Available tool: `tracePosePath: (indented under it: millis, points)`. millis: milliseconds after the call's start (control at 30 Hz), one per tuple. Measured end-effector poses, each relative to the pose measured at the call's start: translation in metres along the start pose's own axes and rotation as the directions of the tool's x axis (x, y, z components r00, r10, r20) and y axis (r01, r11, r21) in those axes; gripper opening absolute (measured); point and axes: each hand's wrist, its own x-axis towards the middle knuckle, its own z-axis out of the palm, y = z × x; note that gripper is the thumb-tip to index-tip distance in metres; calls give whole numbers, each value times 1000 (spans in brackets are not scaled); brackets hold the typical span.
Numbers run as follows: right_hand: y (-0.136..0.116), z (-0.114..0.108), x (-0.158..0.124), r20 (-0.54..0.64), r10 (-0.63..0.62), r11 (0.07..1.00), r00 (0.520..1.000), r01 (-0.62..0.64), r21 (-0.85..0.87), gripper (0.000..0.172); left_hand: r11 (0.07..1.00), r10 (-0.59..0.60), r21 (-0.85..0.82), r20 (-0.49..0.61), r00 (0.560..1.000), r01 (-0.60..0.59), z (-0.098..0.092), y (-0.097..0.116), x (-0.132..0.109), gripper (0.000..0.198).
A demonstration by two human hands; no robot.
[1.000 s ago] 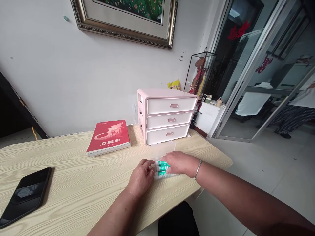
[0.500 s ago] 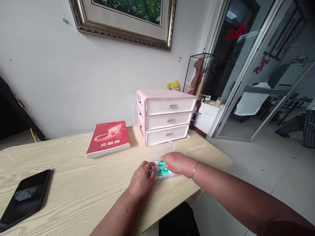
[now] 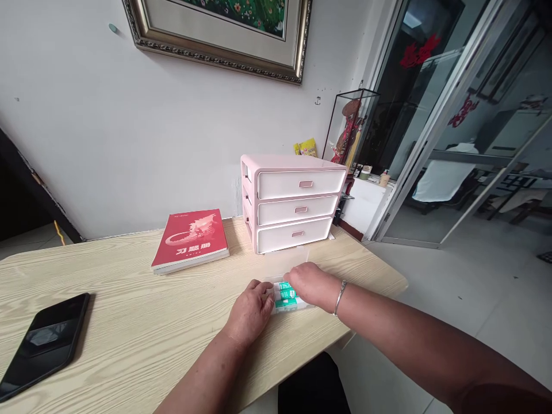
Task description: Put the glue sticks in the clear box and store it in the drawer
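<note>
On the light wooden table (image 3: 129,322) lies a small clear plastic case (image 3: 287,299) holding several green-and-white tubes. My left hand (image 3: 250,310) rests at the case's left end, fingers curled against it. From the right side, my right hand (image 3: 313,284) covers the case with bent fingers, and its wrist carries a silver bangle. Both hands press on the case together. What lies under my right palm is hidden.
A pink three-drawer organiser (image 3: 293,201) stands behind the hands, all drawers closed. A red book (image 3: 192,238) lies to its left. A black phone (image 3: 41,342) sits at the table's left front. A framed picture (image 3: 224,29) hangs above; glass doors (image 3: 452,132) stand right.
My right hand has slid left over the tubes, so less of them shows. The person in checked trousers at the far right has left the view.
</note>
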Motion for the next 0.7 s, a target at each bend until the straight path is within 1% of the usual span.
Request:
tracePosePath:
  millis: [67, 133, 267, 367, 433, 567, 633, 700]
  points:
    - [1, -2, 4, 44, -12, 1000, 999, 11, 11, 19, 1000, -6, -3, 7, 1000, 6, 1, -1, 0, 30]
    - [4, -1, 9, 52, -16, 999, 999, 14, 30, 15, 1000, -9, -11, 18, 1000, 9, 2, -3, 1, 30]
    - [9, 2, 11, 31, -30, 994, 999, 26, 102, 30, 1000, -12, -17, 23, 1000, 13, 2, -4, 2, 31]
    - [8, 5, 7, -68, -31, 986, 997, 41, 159, 31, 1000, -21, -6, 28, 999, 21, 1, -3, 3, 31]
    - [5, 9, 3, -135, -42, 982, 990, 66, 178, 28, 1000, -18, 11, 24, 1000, 18, 2, -1, 3, 31]
    - [0, 22, -1, -212, -88, 975, 973, 127, 181, 18, 996, -11, 91, -19, 1000, 12, 2, 5, 0, 33]
    - [1, 30, -2, -259, -46, 969, 965, 107, 225, 19, 985, 22, 173, -68, 997, -9, 0, 8, -1, 34]
    - [2, 36, -5, -295, 75, 959, 952, 13, 285, 21, 959, 75, 282, -126, 989, -37, -2, 10, -2, 33]
